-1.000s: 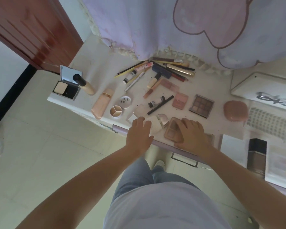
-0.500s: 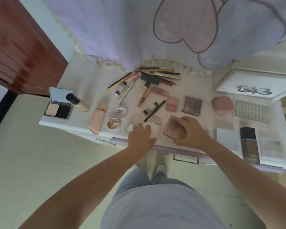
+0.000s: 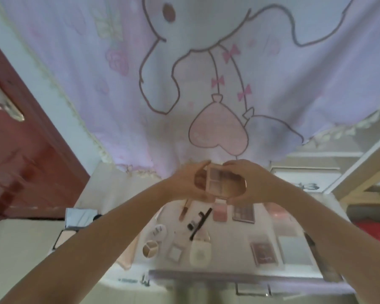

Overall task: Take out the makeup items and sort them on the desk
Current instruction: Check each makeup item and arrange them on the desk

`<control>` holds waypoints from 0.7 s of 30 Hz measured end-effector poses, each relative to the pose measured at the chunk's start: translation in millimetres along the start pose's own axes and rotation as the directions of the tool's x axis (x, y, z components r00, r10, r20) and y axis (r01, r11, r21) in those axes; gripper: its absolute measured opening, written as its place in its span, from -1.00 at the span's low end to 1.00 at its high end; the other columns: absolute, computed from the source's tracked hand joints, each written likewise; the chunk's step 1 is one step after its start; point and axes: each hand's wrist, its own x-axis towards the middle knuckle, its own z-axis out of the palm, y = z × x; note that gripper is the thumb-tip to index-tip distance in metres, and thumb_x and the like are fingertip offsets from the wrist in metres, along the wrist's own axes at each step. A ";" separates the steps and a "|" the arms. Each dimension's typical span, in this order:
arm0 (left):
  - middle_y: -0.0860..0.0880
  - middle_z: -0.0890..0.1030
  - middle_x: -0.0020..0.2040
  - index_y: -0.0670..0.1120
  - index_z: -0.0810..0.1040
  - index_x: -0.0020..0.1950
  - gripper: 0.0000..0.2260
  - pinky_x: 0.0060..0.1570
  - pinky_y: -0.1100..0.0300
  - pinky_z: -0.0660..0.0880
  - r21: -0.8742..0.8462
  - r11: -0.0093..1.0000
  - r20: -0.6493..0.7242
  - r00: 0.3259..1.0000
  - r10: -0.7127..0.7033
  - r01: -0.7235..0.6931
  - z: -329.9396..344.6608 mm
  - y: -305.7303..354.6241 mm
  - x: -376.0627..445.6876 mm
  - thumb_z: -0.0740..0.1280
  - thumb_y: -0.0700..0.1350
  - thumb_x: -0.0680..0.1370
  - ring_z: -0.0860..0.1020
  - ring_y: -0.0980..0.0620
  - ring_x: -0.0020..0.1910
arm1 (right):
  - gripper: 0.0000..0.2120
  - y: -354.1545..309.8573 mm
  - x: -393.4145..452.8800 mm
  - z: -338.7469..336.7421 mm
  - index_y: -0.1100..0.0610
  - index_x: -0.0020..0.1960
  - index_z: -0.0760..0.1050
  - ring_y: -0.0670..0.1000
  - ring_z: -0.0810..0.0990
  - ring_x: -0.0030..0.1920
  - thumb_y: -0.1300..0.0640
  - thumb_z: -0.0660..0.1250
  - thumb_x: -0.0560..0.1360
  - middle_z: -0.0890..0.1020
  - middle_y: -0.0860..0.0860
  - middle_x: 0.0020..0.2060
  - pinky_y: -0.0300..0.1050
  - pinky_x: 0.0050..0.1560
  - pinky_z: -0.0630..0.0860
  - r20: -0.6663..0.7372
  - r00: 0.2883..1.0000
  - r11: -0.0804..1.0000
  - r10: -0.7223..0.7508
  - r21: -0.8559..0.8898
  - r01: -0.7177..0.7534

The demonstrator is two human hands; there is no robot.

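You've got the palette (image 3: 221, 182) up off the tabletop (image 3: 228, 238) w/ both hands, left hand (image 3: 184, 185) and right hand (image 3: 252, 183), fingers curled round its ends. Keep it level and the hold light. Set it near the other palettes (image 3: 243, 212), far right, w/o knocking the pencil (image 3: 201, 223).

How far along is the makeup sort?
Mostly laid out: the round compact, black pencil, pink blush pan and other items already lie on the desk. In hand: both the left hand and right hand hold the open eyeshadow palette above the desk. Left: placing it.
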 end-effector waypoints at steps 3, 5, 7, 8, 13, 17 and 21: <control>0.06 0.52 0.02 -0.10 0.16 0.46 -0.14 0.08 0.15 0.54 -0.049 0.997 -0.071 0.996 0.059 -0.063 -19.8 27.1 2.5 0.52 -0.33 0.27 0.57 0.09 0.00 | -0.22 -13.0 1.7 -38.8 0.05 0.39 0.30 0.01 0.38 0.26 -0.04 0.52 0.25 0.43 0.05 0.30 -0.41 0.06 0.15 -0.092 0.995 0.999 -0.034 -0.023 0.032; 0.05 0.53 0.03 -0.11 0.13 0.48 -0.07 0.10 0.10 0.53 -0.076 0.988 -0.093 0.987 0.130 -0.137 -30.3 39.0 2.1 0.50 -0.24 0.18 0.57 0.06 0.01 | -0.21 -20.3 2.0 -55.4 -0.01 0.38 0.31 -0.03 0.39 0.23 -0.11 0.47 0.20 0.45 0.02 0.29 -0.39 0.04 0.22 -0.143 0.988 0.998 -0.059 -0.024 0.056; 0.07 0.54 0.02 -0.03 0.18 0.43 -0.06 0.04 0.19 0.55 -0.110 0.977 -0.092 0.981 0.173 -0.183 -36.8 45.3 0.8 0.51 -0.19 0.11 0.59 0.13 -0.03 | -0.25 -25.5 2.0 -63.6 0.02 0.36 0.35 -0.04 0.40 0.20 -0.05 0.52 0.23 0.47 0.02 0.28 -0.42 -0.06 0.28 -0.179 0.982 0.998 -0.055 -0.004 0.055; 0.07 0.55 0.01 0.03 0.22 0.38 -0.09 0.01 0.23 0.56 -0.140 0.970 -0.093 0.978 0.186 -0.198 -38.2 46.2 0.0 0.52 -0.15 0.08 0.60 0.17 -0.05 | -0.29 -26.6 2.7 -65.3 0.05 0.35 0.37 -0.02 0.42 0.20 0.02 0.53 0.26 0.48 0.04 0.27 -0.39 -0.06 0.30 -0.186 0.982 0.999 -0.045 0.011 0.047; 0.05 0.57 -0.01 0.13 0.35 0.16 -0.37 -0.03 0.24 0.57 -0.217 0.956 -0.085 0.980 0.181 -0.195 -37.5 38.7 -2.0 0.44 -0.28 0.19 0.61 0.19 -0.08 | -0.39 -30.1 6.0 -60.8 0.12 0.32 0.41 0.02 0.44 0.20 0.10 0.49 0.32 0.49 0.05 0.25 -0.33 0.01 0.29 -0.163 0.986 0.999 -0.014 0.029 0.019; 0.05 0.61 -0.01 0.14 0.42 0.13 -0.38 0.05 0.17 0.56 -0.226 0.958 -0.032 0.984 0.176 -0.179 -39.1 29.7 -1.0 0.49 -0.21 0.14 0.61 0.11 0.00 | -0.55 -25.6 10.0 -60.0 0.17 0.26 0.48 0.04 0.50 0.17 0.20 0.43 0.38 0.57 0.06 0.17 -0.42 -0.01 0.37 -0.201 0.978 0.984 0.049 0.176 -0.013; 0.00 0.65 0.00 0.01 0.48 0.15 -0.50 0.03 0.17 0.59 -0.341 0.932 0.022 0.990 0.136 -0.121 -39.1 12.5 1.2 0.42 -0.36 0.29 0.62 0.01 0.02 | -0.65 -11.4 13.2 -59.8 0.18 0.25 0.48 -0.10 0.51 0.10 0.18 0.33 0.47 0.58 0.00 0.11 -0.62 -0.04 0.33 -0.118 0.978 0.892 0.172 0.439 -0.104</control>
